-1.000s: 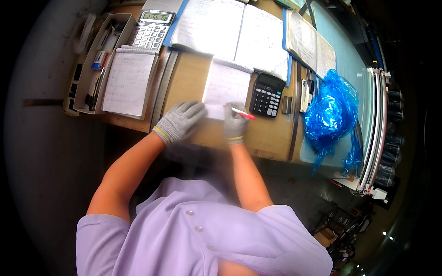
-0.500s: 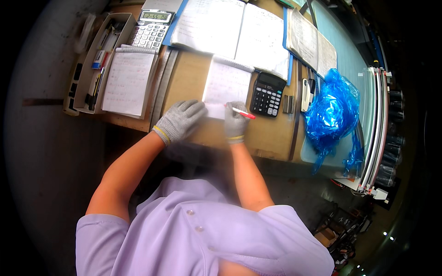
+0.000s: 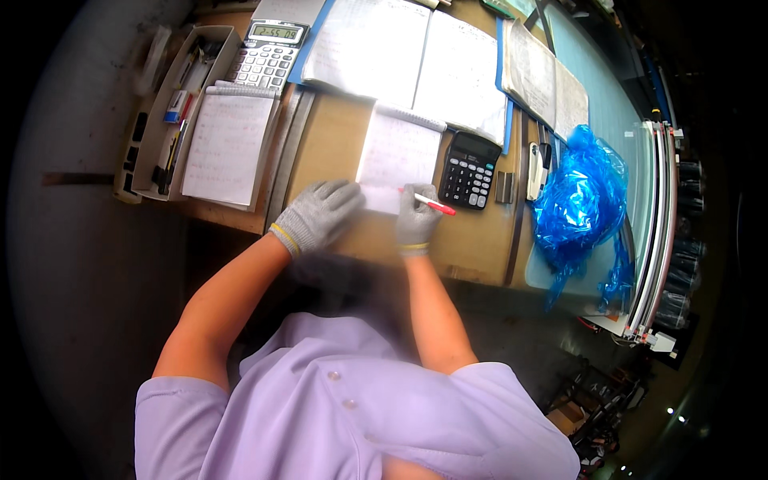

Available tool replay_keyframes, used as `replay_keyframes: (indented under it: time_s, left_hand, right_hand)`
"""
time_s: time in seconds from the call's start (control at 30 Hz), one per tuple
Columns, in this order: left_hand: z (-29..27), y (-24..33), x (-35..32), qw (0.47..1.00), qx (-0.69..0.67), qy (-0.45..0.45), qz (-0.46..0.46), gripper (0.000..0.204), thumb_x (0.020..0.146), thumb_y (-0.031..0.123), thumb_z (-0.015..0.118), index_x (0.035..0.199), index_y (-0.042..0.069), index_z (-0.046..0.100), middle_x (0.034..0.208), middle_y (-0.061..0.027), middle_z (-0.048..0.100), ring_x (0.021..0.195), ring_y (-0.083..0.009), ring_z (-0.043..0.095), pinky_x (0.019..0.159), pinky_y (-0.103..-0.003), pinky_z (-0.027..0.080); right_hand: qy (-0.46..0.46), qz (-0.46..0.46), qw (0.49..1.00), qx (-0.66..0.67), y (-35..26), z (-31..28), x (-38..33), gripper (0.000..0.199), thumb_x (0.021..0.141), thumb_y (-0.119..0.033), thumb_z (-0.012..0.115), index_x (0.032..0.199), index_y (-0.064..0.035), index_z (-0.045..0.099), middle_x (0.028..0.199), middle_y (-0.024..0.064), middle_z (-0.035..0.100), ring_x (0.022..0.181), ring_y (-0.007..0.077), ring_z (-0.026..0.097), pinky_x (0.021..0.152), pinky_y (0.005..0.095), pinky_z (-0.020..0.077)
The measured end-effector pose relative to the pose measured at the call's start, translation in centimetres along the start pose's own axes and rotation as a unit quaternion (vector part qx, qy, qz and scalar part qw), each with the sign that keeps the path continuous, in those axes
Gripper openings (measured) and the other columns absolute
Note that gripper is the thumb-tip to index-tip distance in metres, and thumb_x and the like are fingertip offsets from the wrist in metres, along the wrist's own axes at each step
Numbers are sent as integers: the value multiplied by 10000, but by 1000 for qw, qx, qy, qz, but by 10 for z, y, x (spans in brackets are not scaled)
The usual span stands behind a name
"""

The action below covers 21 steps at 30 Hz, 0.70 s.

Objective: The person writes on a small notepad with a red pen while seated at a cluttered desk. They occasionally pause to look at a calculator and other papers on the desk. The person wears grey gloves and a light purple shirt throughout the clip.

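A small spiral-topped notepad with handwriting lies on the brown desk in front of me. My right hand, in a grey knit glove, closes round a white and red pen. The pen's tip meets the lower right part of the page, and its red end points right. Beside the pad's lower left corner rests my left hand, gloved alike, its fingers stretched out flat against the paper's edge. Just right of the pad sits a black calculator.
A box of pens, a second notepad and a silver calculator stand at the left. Open ledgers spread across the back. A stapler and a crumpled blue plastic bag lie to the right.
The pen and my right hand have shifted slightly right along the page. My left hand stays by the pad's corner. The whole view has moved a little.
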<state>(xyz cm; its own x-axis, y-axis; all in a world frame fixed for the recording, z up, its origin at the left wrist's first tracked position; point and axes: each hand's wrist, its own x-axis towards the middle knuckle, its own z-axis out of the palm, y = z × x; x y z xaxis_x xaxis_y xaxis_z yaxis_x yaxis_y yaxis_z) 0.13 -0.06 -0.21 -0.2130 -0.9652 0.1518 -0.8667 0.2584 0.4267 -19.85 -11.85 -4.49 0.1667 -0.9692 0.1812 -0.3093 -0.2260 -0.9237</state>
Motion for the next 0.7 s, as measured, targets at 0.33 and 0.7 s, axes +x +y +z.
replay_keyframes:
  time_s: [0.33, 0.7]
  left_hand:
    - [1, 0, -1, 1000, -2, 2, -4, 619, 848, 243, 703, 1425, 99, 530, 1445, -142, 531, 1337, -361, 497, 1104, -504, 415]
    - [1, 0, 0, 1000, -2, 4, 2, 613, 851, 243, 700, 1421, 98, 531, 1432, -145, 536, 1325, -366, 504, 1097, -506, 421]
  right_hand:
    - [2, -17, 1000, -3, -1, 2, 1, 128, 936, -57, 697, 841, -24, 617, 751, -14, 606, 675, 51, 490, 611, 240, 417]
    - [-1, -16, 1000, 11, -5, 0, 1, 147, 916, -109, 728, 856, -21, 626, 676, 57, 557, 626, 143, 512, 572, 323, 425]
